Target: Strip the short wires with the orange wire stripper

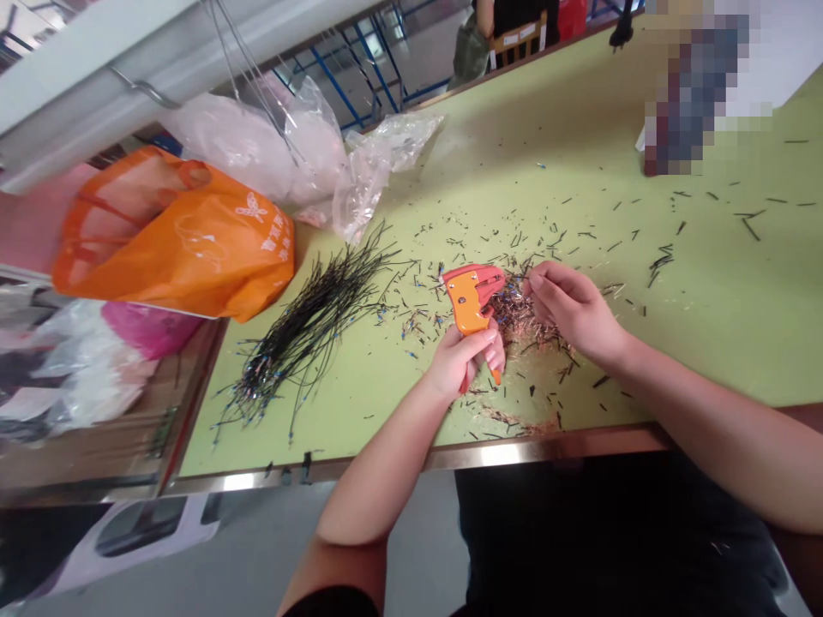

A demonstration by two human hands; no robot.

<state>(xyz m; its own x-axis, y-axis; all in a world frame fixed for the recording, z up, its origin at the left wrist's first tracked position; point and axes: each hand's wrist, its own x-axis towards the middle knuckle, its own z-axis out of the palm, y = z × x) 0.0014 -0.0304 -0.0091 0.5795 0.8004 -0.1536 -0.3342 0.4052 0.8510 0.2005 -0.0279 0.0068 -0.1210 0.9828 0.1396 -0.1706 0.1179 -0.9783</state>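
My left hand (472, 356) is wrapped round the handles of an orange and red wire stripper (468, 296), held above the table with its jaws pointing right. Just to the right of those jaws, my right hand (569, 304) pinches a thin black wire (523, 278) between thumb and forefinger; most of the wire is hidden. Below and between the hands lies a pile of black wire offcuts and copper strands (524, 317). A long bundle of black wires (321, 308) with blue bits at their ends rests on the table, left of the stripper.
An orange bag (193, 231) and clear plastic bags (321, 154) stand at the table's left end. Loose offcuts lie across the green table (726, 317). A white fixture (160, 64) hangs overhead at upper left. At the far side a person (514, 17) is partly visible.
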